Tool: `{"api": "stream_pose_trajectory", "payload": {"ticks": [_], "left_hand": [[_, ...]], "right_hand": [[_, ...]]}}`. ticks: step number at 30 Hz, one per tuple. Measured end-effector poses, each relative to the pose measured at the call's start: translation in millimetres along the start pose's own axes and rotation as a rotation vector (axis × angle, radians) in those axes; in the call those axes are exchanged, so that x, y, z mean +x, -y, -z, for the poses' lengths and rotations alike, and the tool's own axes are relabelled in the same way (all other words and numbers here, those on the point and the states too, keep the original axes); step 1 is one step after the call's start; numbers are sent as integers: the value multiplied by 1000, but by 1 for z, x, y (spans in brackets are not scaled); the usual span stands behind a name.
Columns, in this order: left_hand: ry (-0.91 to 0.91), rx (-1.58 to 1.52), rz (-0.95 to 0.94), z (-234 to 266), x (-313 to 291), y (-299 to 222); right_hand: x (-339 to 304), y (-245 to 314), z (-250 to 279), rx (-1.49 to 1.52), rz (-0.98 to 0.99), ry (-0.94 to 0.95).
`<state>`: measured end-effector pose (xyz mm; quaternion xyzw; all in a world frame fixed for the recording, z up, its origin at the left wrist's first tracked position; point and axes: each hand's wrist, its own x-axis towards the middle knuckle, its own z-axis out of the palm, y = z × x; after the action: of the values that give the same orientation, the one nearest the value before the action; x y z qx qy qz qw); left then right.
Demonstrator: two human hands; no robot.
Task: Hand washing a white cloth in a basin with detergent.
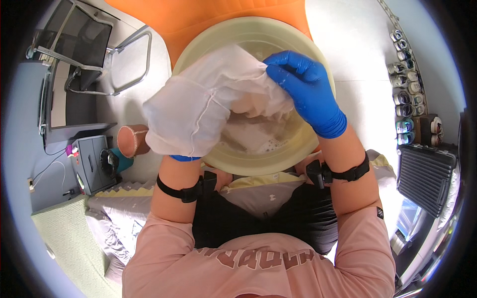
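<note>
A thin, wet-looking white cloth item [186, 111] with visible seams is raised over a pale yellow basin [228, 166]. My left hand [185, 158] is inside the cloth, which drapes over it like a sleeve. Only the blue glove cuff shows at the wrist, so its fingers are hidden. In a blue rubber glove, my right hand [305, 87] pinches the cloth's edge between thumb and fingertips. Below, cloudy water [278, 144] with some bubbles lies in the basin, along with pale fabric [253, 136].
The basin stands against an orange surface [238, 9]. A metal-framed chair [82, 44], a brown bucket [133, 141] and a grey drawer cabinet [92, 164] are at left. Rows of shoes [410, 84] and a black suitcase [426, 176] line the right. A bed [74, 233] is near left.
</note>
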<state>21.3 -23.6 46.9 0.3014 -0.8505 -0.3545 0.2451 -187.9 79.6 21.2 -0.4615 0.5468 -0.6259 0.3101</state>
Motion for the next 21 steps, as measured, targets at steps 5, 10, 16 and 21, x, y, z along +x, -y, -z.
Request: {"api": "stream_pose_trajectory", "payload": {"ticks": [5, 10, 16, 21], "left_hand": [[124, 115, -111, -16, 12, -28], [157, 4, -119, -31, 9, -28], [-15, 149, -177, -42, 8, -22], [-37, -1021, 454, -47, -6, -18]], "right_hand": [[1, -5, 0, 118, -133, -165], [-35, 5, -60, -219, 63, -108], [-24, -25, -63, -405, 105, -28], [-54, 5, -95, -476, 142, 65]]}}
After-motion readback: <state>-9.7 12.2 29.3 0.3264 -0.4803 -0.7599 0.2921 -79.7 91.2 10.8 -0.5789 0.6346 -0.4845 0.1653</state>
